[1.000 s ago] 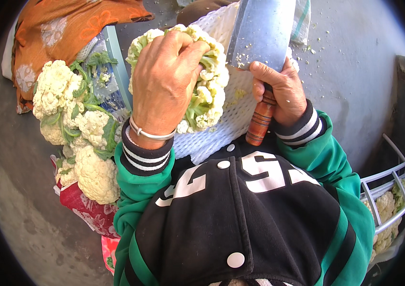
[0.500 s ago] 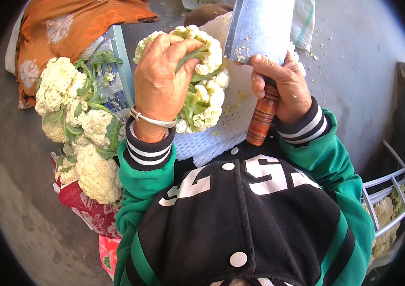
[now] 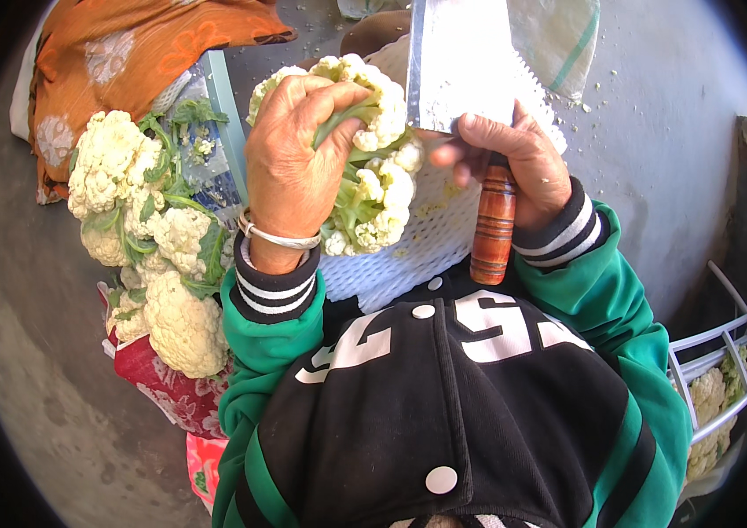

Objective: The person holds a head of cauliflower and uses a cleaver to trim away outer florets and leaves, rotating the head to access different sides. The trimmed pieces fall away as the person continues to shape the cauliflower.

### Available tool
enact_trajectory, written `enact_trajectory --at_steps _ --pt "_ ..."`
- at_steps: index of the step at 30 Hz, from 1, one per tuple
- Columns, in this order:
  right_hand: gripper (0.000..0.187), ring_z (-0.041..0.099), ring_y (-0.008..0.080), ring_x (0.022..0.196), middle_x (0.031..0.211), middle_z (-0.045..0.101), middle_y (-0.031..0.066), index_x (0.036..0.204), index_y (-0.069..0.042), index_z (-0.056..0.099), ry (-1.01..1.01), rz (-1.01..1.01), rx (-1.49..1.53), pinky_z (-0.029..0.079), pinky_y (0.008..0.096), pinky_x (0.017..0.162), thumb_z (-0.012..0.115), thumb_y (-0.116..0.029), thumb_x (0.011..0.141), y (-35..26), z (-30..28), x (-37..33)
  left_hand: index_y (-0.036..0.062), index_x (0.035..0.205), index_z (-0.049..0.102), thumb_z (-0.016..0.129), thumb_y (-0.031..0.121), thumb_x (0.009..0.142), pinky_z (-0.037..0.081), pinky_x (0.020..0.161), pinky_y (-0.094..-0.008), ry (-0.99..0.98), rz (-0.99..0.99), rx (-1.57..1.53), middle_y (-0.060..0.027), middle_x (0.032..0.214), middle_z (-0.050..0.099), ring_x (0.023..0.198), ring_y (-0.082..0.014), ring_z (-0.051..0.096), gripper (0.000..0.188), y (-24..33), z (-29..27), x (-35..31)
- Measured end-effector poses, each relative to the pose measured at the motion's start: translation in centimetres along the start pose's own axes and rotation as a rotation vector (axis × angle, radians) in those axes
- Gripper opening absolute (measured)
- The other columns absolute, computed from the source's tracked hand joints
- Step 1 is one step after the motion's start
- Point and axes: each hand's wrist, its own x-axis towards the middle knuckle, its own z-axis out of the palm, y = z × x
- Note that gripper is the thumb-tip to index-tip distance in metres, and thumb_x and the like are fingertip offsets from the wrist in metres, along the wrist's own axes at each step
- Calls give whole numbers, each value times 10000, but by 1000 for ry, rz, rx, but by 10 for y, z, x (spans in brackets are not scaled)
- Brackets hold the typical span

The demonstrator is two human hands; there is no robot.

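Observation:
My left hand (image 3: 299, 158) is closed round the stalk of a cauliflower head (image 3: 384, 189), whose white florets curve along its right side. In my right hand (image 3: 514, 158) is a cleaver, gripped where the broad blade (image 3: 461, 66) meets the turned wooden handle (image 3: 492, 229). The blade points away from me, glaring with light, and its left edge is close to the florets. Some fingers of that hand are blurred. Beneath both hands a white textured cloth (image 3: 391, 277) spreads over my lap, with small crumbs on it.
Several cauliflowers (image 3: 184, 321) with green leaves are heaped at the left, beside an orange flowered cloth (image 3: 153, 44) and a red patterned cloth (image 3: 158, 370). A pale plastic basket (image 3: 717, 352) with cauliflower stands at the right. Crumbs dot the grey floor (image 3: 655, 141) near a clear plastic bag (image 3: 558, 40).
The cleaver has shifted slightly left, and its handle hangs lower and more upright. My right fingers have moved toward the cauliflower. My left hand keeps its hold, a little lower.

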Motion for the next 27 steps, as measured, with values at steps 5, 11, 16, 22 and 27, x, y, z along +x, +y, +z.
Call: enact_trajectory --at_steps 5,11,16,22,27 --pt "232 727 279 881 959 716 197 1103 46 591 2 10 -43 605 331 737 646 -53 899 0 1 4 97 984 715 751 -32 692 505 753 -354 -37 -16 -7 -59 913 622 885 -263 623 321 2 0 3" --pt "308 725 299 889 976 710 205 1169 52 558 17 6 -54 610 362 787 651 -34 888 -2 0 5 111 982 718 753 -14 693 496 760 -367 -89 -50 10 -47 903 607 881 -261 605 317 4 -1 5" --pt "352 722 307 906 1028 696 200 1210 46 525 10 -26 -42 612 372 786 648 -28 889 -4 -1 4 112 989 713 754 -6 694 493 778 -379 -99 -50 40 -46 915 604 901 -265 596 320 4 1 7" --pt "442 719 320 942 1054 696 225 1256 35 496 6 -59 -31 611 368 826 683 -102 880 0 -4 7 112 993 709 754 -4 696 496 782 -382 -101 -43 65 -50 920 604 903 -274 595 322 7 5 9" --pt "417 719 321 941 1038 699 231 1245 46 503 -8 -37 -28 610 359 826 669 -102 892 -2 -7 6 102 999 708 754 2 700 493 786 -386 -104 -38 89 -58 925 603 901 -278 594 318 9 5 10"
